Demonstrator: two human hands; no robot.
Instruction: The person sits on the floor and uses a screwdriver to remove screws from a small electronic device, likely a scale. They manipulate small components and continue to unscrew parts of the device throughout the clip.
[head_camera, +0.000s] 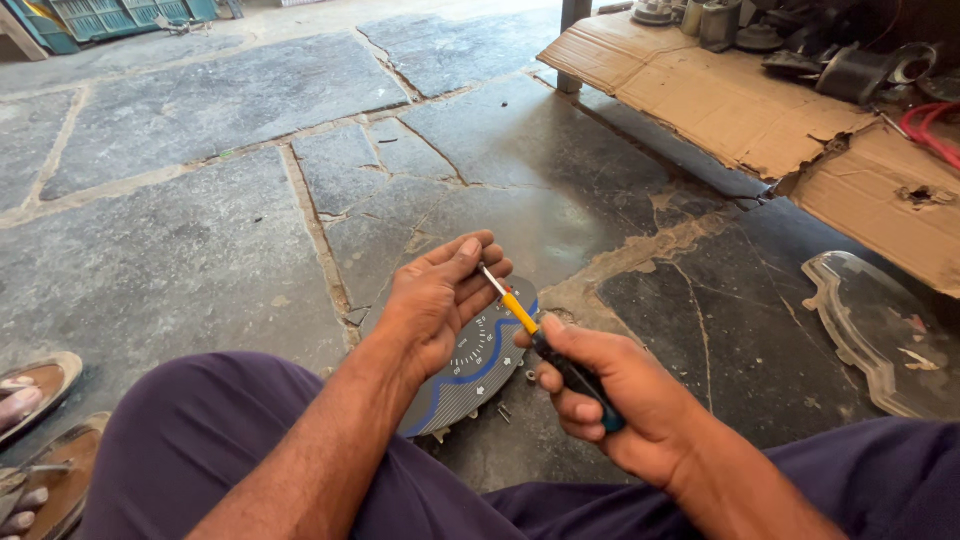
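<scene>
In the head view, the right hand (600, 385) grips a screwdriver (545, 345) with a yellow-and-black handle, fingers curled tight around it, the shaft pointing toward 11 o'clock. The left hand (435, 295) sits just at 10 o'clock of it, fingers pressed together with the thumb against the tool's tip. Beneath both hands a grey gauge panel (470, 375) with blue trim lies on the stone floor (200, 240). At 3 o'clock lies a clear plastic cover (875, 335); cardboard (720, 100) lies at 1 o'clock.
</scene>
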